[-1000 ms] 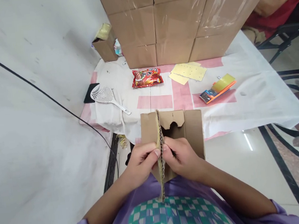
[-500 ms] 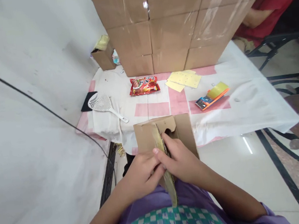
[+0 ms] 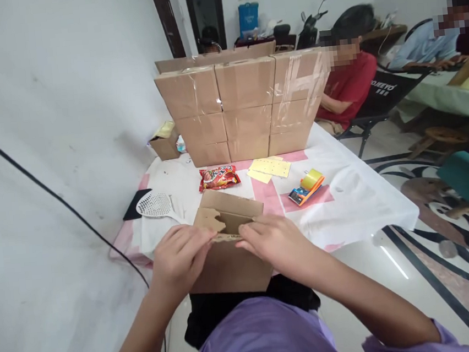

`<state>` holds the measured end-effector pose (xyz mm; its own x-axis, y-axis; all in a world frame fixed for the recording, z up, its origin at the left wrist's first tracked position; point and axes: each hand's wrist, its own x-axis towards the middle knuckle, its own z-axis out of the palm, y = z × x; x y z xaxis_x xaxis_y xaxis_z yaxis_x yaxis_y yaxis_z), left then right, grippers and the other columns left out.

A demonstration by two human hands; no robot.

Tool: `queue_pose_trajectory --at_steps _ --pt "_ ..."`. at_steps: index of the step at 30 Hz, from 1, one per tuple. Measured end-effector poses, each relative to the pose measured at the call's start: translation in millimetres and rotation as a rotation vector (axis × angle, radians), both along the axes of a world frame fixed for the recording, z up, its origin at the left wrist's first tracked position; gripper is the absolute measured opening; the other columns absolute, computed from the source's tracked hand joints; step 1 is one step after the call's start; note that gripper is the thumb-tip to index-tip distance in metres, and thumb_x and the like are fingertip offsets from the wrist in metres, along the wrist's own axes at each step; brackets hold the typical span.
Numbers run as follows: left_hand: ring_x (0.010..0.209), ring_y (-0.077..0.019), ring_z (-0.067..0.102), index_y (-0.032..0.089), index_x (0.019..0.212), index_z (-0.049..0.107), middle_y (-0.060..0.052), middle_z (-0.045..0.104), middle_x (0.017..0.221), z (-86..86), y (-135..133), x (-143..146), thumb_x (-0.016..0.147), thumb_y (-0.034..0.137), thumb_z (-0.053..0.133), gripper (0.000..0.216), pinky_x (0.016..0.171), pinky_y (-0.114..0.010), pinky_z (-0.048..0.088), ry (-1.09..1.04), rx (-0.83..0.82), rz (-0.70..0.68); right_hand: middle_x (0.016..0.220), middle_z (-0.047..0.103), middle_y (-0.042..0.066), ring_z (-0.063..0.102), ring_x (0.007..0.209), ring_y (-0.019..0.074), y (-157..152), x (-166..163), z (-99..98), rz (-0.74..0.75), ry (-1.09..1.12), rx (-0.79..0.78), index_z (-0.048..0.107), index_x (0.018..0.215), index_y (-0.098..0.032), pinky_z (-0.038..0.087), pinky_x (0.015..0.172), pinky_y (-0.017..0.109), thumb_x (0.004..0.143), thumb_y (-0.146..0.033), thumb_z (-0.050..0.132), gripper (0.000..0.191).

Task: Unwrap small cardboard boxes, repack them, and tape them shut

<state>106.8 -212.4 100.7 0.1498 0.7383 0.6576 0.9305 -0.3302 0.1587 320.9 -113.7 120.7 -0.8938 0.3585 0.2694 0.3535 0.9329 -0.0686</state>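
Note:
A small brown cardboard box (image 3: 230, 265) is held in front of my chest, partly folded up, its top flaps open. My left hand (image 3: 180, 258) grips the left flap and near edge, fingers closed on the cardboard. My right hand (image 3: 272, 241) presses down on the near top edge and right side of the box, fingers curled over it. The inside of the box is mostly hidden by the flaps.
On the white and pink table cover (image 3: 356, 197) lie a white slotted spatula (image 3: 156, 205), a red snack packet (image 3: 218, 177), yellow sheets (image 3: 270, 168) and a tape dispenser (image 3: 307, 186). Stacked taped cartons (image 3: 244, 108) stand behind. Two seated people (image 3: 348, 85) are at the right. A cable (image 3: 54, 196) runs down the wall.
The flat cardboard has been opened into a box shape and turned level. My view has lifted, so the room and the seated people now show.

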Motion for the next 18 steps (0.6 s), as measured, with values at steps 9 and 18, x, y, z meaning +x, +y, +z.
queue_pose_trajectory --at_steps 9,18 --pt "0.099 -0.0206 0.070 0.023 0.122 0.061 -0.004 0.075 0.112 10.7 34 -4 0.092 0.031 0.065 0.032 0.089 -0.036 0.049 -0.066 -0.118 -0.050 0.075 0.070 0.000 0.054 0.061 0.0148 42 -6 -0.9 -0.031 0.000 0.010 0.062 0.088 -0.019 0.024 0.062 0.030 0.094 -0.012 0.054 0.012" --pt "0.069 -0.0165 0.062 0.017 0.090 0.066 -0.002 0.071 0.075 1.9 61 -10 0.096 0.013 0.053 0.016 0.063 -0.031 0.041 0.243 0.238 -0.041 0.079 0.070 0.003 0.057 0.068 0.0173 41 -7 4.7 -0.211 -0.021 0.174 0.064 0.093 -0.018 0.025 0.063 0.032 0.098 -0.018 0.053 0.012"
